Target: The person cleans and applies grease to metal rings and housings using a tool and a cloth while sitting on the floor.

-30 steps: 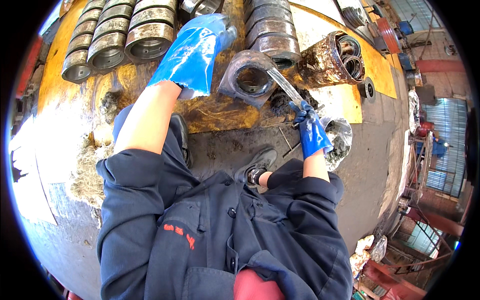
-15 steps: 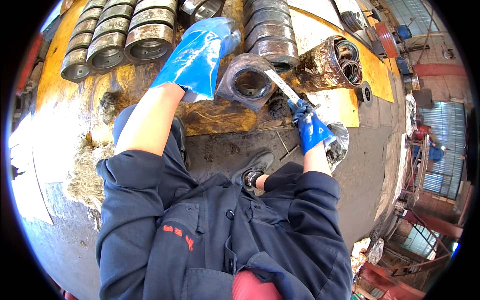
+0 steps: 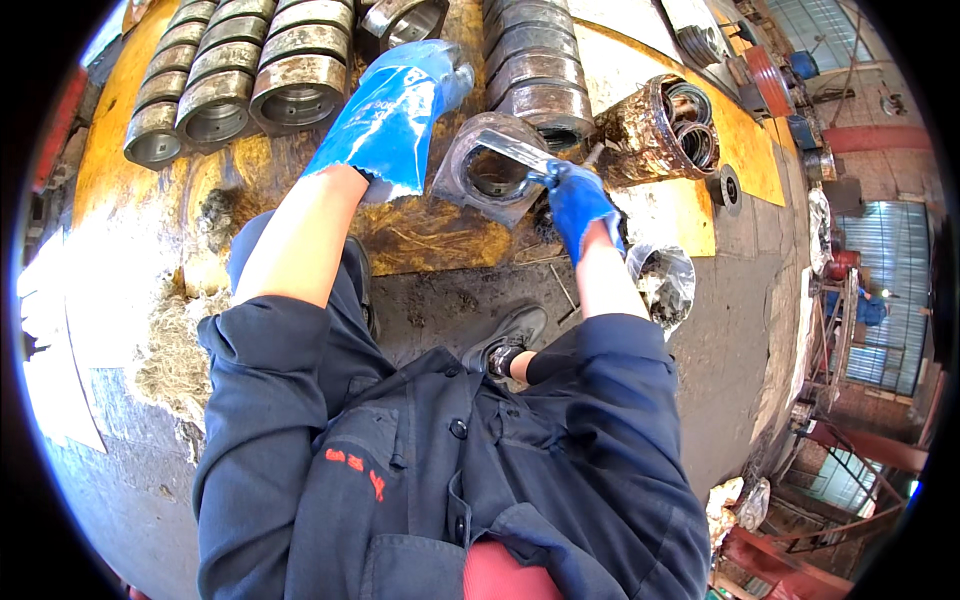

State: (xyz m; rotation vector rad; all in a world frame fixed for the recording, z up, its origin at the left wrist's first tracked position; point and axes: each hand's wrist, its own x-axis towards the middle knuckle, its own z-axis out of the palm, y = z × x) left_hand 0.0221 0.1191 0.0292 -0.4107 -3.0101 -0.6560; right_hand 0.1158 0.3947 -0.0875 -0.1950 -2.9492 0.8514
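My right hand, in a blue rubber glove, is closed round one end of a flat metal strip. This strip reaches leftward across the upper part of the opening of a squarish metal ring block with a round bore. My left hand, gloved in the same blue, lies just up and left of that block; its fingers bend away and are mostly hidden, so whether it grips anything does not show. Behind it sits a loose angular metal ring.
Rows of worn metal rings stand at the left of the yellow, oil-stained table, with another row beyond the block. A greasy brown cylinder lies at right. Below it hangs a clear plastic bag; fibrous waste is at left.
My right hand has moved left and turned, bringing the strip from the block's right edge across its opening. My left hand has shifted only slightly.
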